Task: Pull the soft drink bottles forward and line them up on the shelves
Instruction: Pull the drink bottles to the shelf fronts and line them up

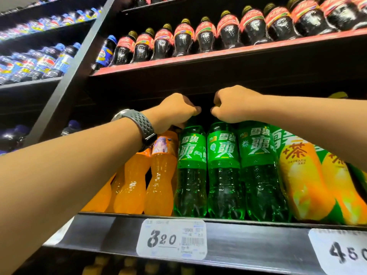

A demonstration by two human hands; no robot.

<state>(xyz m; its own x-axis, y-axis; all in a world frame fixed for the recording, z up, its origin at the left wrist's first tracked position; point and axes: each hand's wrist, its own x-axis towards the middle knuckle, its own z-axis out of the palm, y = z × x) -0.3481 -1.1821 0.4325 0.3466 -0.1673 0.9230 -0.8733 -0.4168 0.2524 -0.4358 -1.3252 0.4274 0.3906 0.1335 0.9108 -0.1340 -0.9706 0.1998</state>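
Blue-labelled cola bottles (49,62) are ranged on the shelves of the left bay, blurred. On the upper shelf (218,54) a row of dark cola bottles with red labels (204,34) is stood upright along the front edge. On the middle shelf (248,233), from the left, orange soda bottles (160,183) are stood upright at the front, caps up, long axis vertical. The left hand (174,112), with a grey watch (139,126) worn at the wrist, is curled closed over the top of the first green bottle (191,175), beside the neck of the nearest orange bottle; the cap is hidden under the fingers, so the exact grip cannot be told. The right hand (236,105) is likewise closed, knuckles up, over the top of the second green bottle (223,175); its cap is also covered. The thumbs of the two hands are held near each other but apart. Both green bottles are set upright at the shelf front, side by side, labels facing outward. A third green bottle (260,175) is stood just beside them to the right, followed by yellow tea bottles (303,181), partly covered by the right forearm. On the shelf's front rail a white price tag (171,239) marked 3.20 is fixed below the green bottles, and a second price tag (341,253) at the right edge.
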